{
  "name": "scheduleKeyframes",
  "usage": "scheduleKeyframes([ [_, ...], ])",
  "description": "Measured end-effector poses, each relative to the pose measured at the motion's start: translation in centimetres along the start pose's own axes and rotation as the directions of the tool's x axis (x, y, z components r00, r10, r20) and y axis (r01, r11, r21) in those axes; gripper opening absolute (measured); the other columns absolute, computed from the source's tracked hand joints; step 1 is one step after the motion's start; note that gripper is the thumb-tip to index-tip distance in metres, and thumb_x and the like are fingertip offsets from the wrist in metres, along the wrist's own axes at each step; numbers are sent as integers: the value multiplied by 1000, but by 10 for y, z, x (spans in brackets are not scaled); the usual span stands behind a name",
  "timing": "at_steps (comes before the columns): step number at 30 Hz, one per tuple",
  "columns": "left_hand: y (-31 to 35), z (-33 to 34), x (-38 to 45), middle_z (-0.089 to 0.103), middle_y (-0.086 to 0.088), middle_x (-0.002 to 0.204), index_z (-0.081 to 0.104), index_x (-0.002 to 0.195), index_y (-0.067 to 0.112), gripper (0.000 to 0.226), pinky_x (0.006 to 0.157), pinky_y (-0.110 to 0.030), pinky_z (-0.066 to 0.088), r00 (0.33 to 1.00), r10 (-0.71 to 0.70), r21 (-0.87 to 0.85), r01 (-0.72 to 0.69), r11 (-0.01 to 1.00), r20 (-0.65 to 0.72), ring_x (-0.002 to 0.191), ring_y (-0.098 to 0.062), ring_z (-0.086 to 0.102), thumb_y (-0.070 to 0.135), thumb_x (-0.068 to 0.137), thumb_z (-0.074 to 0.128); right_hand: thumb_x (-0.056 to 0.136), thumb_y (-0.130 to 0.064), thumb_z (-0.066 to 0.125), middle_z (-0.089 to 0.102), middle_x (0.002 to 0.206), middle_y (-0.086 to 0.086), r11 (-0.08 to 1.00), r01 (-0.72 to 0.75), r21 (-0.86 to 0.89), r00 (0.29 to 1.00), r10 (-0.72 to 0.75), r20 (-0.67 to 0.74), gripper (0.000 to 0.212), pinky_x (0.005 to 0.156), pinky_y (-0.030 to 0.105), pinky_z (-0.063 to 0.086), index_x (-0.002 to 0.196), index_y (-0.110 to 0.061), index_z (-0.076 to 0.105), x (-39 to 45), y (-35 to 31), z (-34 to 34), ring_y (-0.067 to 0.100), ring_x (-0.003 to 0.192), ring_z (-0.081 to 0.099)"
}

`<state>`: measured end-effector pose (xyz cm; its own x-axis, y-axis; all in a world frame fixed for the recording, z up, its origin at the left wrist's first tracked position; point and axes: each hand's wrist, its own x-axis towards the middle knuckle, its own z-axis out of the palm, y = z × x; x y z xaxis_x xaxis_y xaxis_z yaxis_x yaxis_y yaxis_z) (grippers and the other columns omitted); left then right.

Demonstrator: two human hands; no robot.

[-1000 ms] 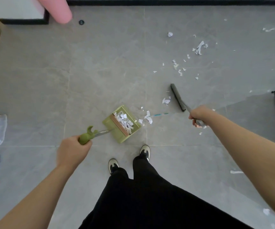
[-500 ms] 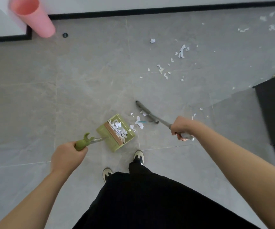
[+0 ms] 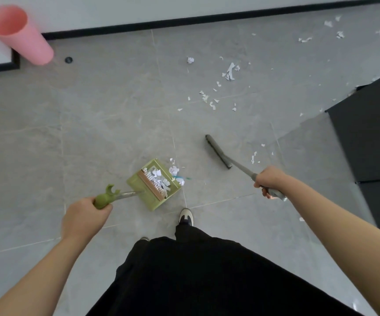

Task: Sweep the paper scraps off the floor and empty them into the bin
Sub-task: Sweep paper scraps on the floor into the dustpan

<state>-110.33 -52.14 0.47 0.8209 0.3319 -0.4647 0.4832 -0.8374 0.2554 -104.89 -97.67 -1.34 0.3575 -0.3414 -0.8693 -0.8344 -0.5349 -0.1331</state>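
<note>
1. Paper scraps [image 3: 160, 179] fill your green dustpan [image 3: 153, 184]; more lie far right.
2. Your left hand [image 3: 85, 218] grips its handle.
3. Your right hand [image 3: 270, 180] grips the broom [image 3: 218, 151], right of the dustpan.

Dustpan [image 3: 153, 184] on floor [image 3: 93, 133] ahead of shoes, scraps inside it and at its right lip. Broom head [image 3: 217, 151] to its right, apart. More paper scraps [image 3: 230, 71] farther off, right. Bin [image 3: 17, 34] far left, by wall.

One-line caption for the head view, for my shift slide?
Left hand holds a green dustpan with paper scraps; right hand holds the broom.
</note>
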Motion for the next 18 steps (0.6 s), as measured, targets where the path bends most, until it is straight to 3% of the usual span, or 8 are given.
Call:
scheduleKeyframes([
  [8,3,-2,-3,57,-7,52,64,63,16,24,55,-34,44,1000,-9,14,9,1000,9,57,-32,56,28,83,69,81,-8,58,60,55,16,992,-113,-52,977,101,-189,12,63,29,50,72,0,58,21,34,-19,33,66,65],
  [11,3,-1,-5,57,-7,52,63,61,16,26,55,-34,43,1000,-16,23,16,1000,-4,57,-33,55,28,82,71,86,-12,49,56,39,7,983,-165,-77,970,148,-192,37,58,25,43,50,-5,56,20,38,-23,27,55,59],
  [14,5,0,-6,56,-8,50,62,59,15,28,54,-34,44,1000,-20,21,20,1000,-3,55,-31,55,26,82,72,85,-8,46,53,37,8,979,-200,-41,966,190,-178,49,51,24,39,37,-7,51,29,40,-26,25,48,54],
  [16,7,1,-5,56,-8,51,61,58,15,28,54,-35,45,1000,-25,19,25,1000,-4,56,-32,56,27,82,72,87,-3,46,51,34,10,981,-195,-23,972,190,-135,46,50,23,39,42,-3,51,32,41,-28,26,47,54],
  [18,9,1,-5,56,-7,52,60,58,16,29,54,-34,43,999,-36,21,36,999,-4,56,-31,55,28,82,72,89,4,45,46,33,10,985,-169,29,980,171,-105,34,40,18,37,55,-1,44,31,44,-25,22,32,48],
])
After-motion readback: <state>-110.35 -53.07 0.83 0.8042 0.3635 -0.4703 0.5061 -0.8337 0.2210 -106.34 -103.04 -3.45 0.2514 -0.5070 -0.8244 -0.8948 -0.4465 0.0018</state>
